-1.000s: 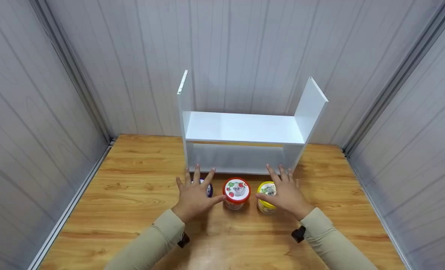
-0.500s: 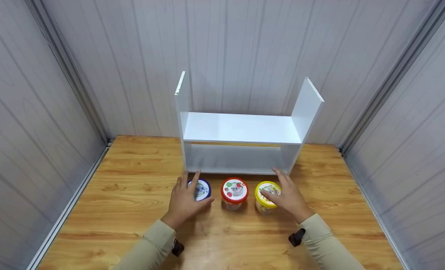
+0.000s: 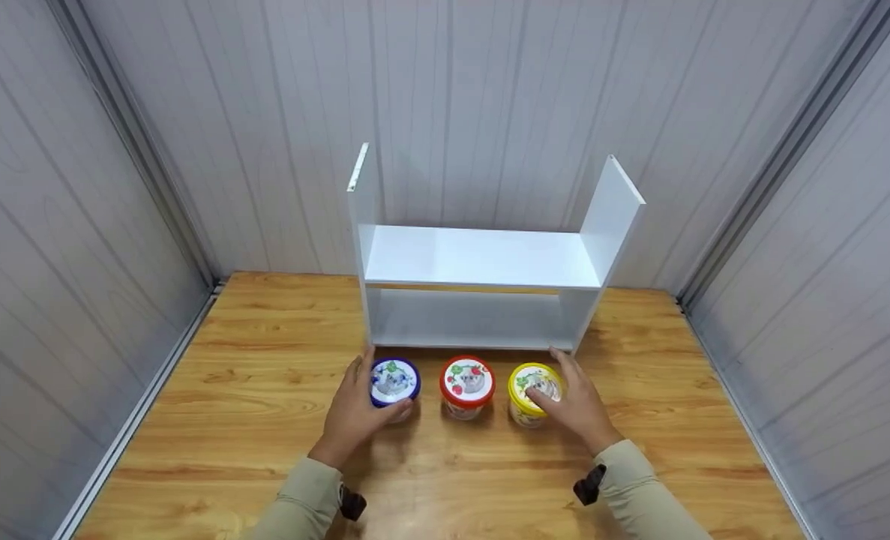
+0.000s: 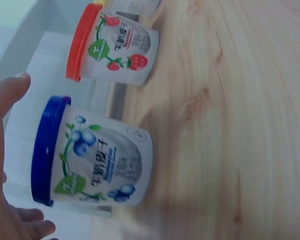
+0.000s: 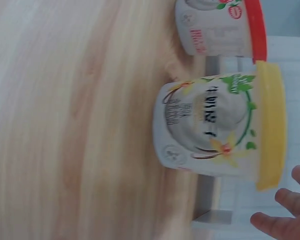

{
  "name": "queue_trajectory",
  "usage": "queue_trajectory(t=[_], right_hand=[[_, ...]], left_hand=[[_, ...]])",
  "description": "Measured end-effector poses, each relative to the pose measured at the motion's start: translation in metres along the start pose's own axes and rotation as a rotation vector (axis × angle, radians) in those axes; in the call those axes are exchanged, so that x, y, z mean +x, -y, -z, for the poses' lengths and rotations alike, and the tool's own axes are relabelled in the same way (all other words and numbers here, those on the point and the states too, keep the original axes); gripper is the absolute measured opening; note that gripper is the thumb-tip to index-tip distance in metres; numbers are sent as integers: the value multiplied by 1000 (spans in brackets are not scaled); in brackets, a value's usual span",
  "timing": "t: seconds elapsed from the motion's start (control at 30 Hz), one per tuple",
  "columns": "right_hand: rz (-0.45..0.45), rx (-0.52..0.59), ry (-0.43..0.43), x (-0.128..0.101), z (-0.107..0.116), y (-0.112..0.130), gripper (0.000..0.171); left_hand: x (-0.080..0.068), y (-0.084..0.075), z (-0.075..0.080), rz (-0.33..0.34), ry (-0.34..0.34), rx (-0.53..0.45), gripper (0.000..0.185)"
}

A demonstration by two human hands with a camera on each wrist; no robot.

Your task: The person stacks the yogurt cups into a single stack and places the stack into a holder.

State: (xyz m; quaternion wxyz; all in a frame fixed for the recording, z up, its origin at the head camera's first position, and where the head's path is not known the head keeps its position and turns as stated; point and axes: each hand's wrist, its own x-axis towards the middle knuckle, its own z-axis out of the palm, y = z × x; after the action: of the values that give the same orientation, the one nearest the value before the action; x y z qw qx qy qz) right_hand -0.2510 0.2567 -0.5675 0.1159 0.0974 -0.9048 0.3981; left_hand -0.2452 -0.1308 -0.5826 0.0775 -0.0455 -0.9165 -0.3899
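Blue-lidded cup (image 3: 394, 381), red-lidded cup (image 3: 468, 384), yellow-lidded cup (image 3: 534, 387) are sitting on the tabletop (image 3: 227, 420) just before the shelf (image 3: 482, 259), none shelved yet. Left hand (image 3: 355, 409) is cupping blue, right hand (image 3: 576, 401) yellow. Left wrist: fingers (image 4: 7, 95) spread beside blue-lidded cup (image 4: 90, 155). Right wrist: fingertips (image 5: 285, 217) nearing yellow-lidded cup (image 5: 215, 130), grip unclear.

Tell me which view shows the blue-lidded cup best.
The left wrist view: the blue-lidded cup fills the frame, its blueberry label plain, beside the left hand. The head view shows only its lid from above. The right wrist view does not show it.
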Motion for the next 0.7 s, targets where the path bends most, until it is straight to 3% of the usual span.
queue_trajectory(t=[0.17,0.33,0.5,0.7], right_hand=[[-9,4,-4,-3,-7,-10,92],[-38,27,0,-6,-13,-18,94],[-72,95,5,-7,-18,-22,97],[-86,191,10,-9,-23,-29,99]], left_hand=[[-5,12,-3,-14,0,-82,121],[-9,19,-4,48,36,-133,122],[-11,25,-8,91,49,-195,122],[-11,30,-15,85,62,-337,123]])
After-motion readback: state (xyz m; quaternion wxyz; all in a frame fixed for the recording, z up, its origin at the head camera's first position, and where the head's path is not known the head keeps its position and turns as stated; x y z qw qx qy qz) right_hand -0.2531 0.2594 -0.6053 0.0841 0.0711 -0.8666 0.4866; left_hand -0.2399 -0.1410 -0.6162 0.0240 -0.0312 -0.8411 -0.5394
